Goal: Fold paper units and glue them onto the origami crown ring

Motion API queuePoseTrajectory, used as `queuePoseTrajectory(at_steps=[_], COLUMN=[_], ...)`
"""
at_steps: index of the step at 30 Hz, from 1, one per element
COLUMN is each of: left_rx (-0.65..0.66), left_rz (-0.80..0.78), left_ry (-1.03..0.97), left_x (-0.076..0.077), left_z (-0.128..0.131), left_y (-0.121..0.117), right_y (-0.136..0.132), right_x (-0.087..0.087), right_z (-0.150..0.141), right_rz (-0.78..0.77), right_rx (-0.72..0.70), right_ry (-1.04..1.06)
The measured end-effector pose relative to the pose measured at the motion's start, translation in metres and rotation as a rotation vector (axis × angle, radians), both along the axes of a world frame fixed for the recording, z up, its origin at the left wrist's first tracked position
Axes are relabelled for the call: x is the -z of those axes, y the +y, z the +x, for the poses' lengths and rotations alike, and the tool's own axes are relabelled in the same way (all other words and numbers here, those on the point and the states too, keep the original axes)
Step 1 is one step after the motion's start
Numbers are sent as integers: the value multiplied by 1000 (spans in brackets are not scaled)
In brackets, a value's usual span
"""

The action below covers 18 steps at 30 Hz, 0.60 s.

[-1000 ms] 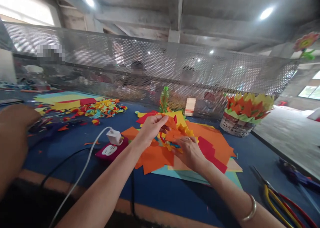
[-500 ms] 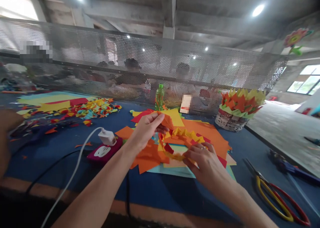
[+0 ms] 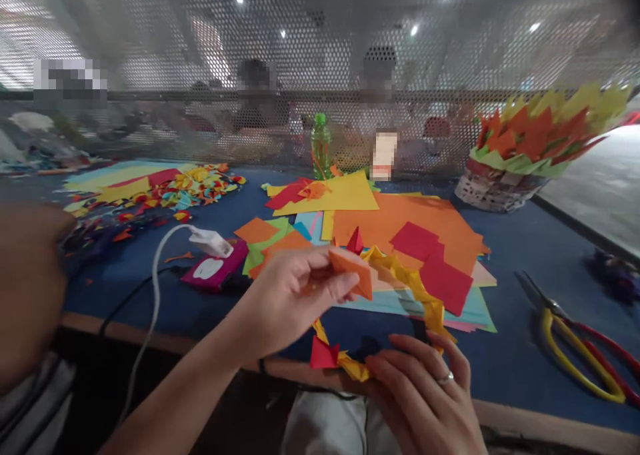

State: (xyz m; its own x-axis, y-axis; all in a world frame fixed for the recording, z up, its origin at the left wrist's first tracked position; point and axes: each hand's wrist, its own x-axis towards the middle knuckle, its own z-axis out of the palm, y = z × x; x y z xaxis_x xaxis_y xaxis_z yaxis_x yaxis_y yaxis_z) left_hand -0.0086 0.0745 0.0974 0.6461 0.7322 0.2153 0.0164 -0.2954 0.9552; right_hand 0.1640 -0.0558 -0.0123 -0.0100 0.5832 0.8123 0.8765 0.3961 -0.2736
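Note:
Between the thumb and fingers of my left hand (image 3: 290, 302) is a folded orange paper piece (image 3: 365, 278). My right hand (image 3: 425, 392), a ring on one finger, is closed on the near right part of a ring of folded yellow paper (image 3: 400, 272). That paper ring is held above the table's front edge. Red folded pieces, one a red paper piece (image 3: 324, 354) at the near left, are set along it. The orange piece is at the ring's far left side; whether it touches is unclear, as my left fingers hide that part.
Behind are orange sheets (image 3: 400, 218), red paper squares (image 3: 453, 283) and a green bottle (image 3: 321, 145). Scissors (image 3: 570, 348) and a paper-flower basket (image 3: 505, 182) are on the right. Left are a purple power strip (image 3: 213, 272), paper scraps (image 3: 200, 185) and another person's arm (image 3: 33, 288).
My view has tilted down. Both hands have come closer to me, bringing the yellow paper ring off the sheets to the table's front edge. The orange piece is still in my left hand.

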Motion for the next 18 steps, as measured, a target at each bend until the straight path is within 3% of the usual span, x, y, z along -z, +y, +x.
queuePoseTrajectory(at_steps=[4, 7, 11, 18], left_rx=[-5, 30, 131, 319], left_rz=[292, 419, 447, 343], left_ry=[266, 382, 535, 632], left_x=[2, -1, -11, -31], left_z=[-11, -15, -13, 7], left_y=[-29, -37, -33, -17], right_y=[-5, -8, -8, -12], right_x=[3, 4, 5, 5], right_z=[2, 2, 3, 6], right_rz=[-25, -51, -47, -70], right_rx=[-15, -19, -14, -23], right_ry=[31, 26, 33, 22])
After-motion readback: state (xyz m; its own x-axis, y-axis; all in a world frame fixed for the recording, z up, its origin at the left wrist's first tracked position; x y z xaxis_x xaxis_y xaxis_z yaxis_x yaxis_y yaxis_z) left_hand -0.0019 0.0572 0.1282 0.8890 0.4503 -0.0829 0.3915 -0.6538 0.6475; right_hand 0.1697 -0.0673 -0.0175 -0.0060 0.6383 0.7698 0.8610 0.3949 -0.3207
